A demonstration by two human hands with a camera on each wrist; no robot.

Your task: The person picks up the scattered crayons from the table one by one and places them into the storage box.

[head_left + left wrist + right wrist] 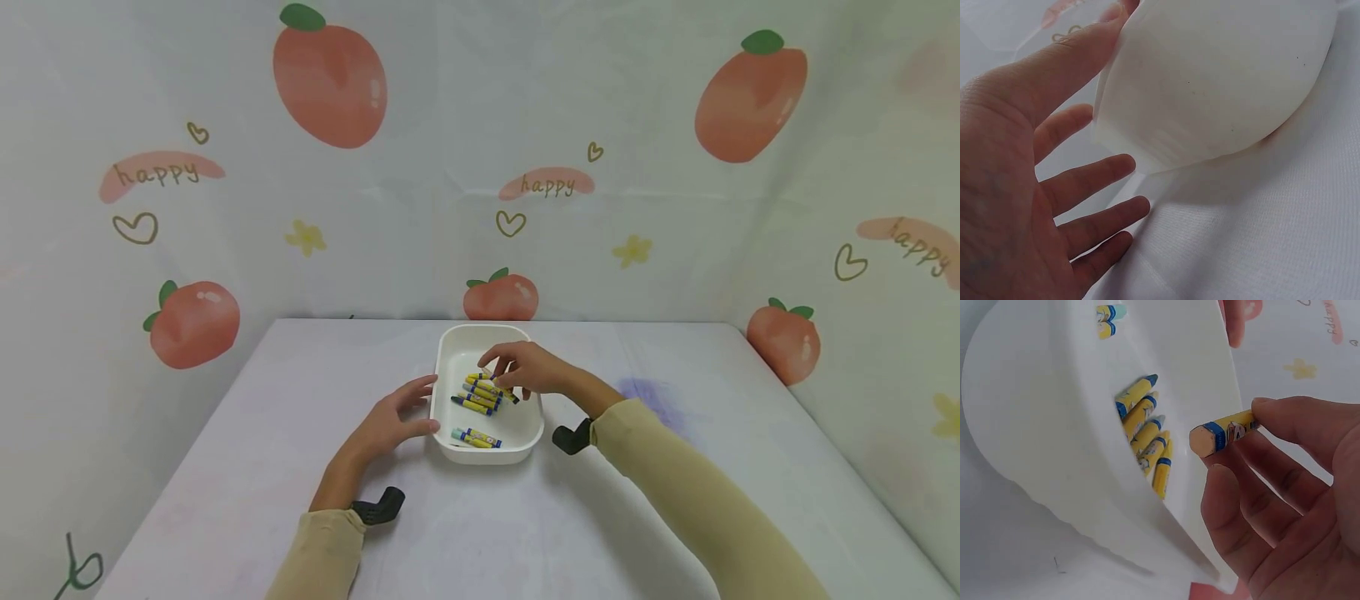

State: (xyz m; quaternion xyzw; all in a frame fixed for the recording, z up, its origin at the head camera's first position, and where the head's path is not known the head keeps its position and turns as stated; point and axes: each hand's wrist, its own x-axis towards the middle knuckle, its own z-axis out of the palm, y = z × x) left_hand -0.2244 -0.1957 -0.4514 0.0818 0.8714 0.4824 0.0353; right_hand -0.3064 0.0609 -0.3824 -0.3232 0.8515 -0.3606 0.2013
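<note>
A white tray (487, 456) holds several crayons in yellow wrappers with blue bands. My right hand (532, 368) is over the tray's right side. In the right wrist view, its thumb and fingers pinch a crayon (1230, 434) with a peach-coloured flat end. Below it lies a slanted row of crayons (1147, 434). Two more crayons (477, 438), one with a pale green tip, lie side by side at the tray's near end. My left hand (390, 423) rests against the tray's left side, fingers spread and fairly straight; in its wrist view the thumb reaches the rim (1119, 37).
The tray stands on a table covered with pale cloth (645, 500). A purple smudge (651, 404) marks the cloth on the right. Behind the table hangs a white backdrop (435, 233) printed with red fruit, hearts and lettering. Each wrist carries a black mount (573, 436).
</note>
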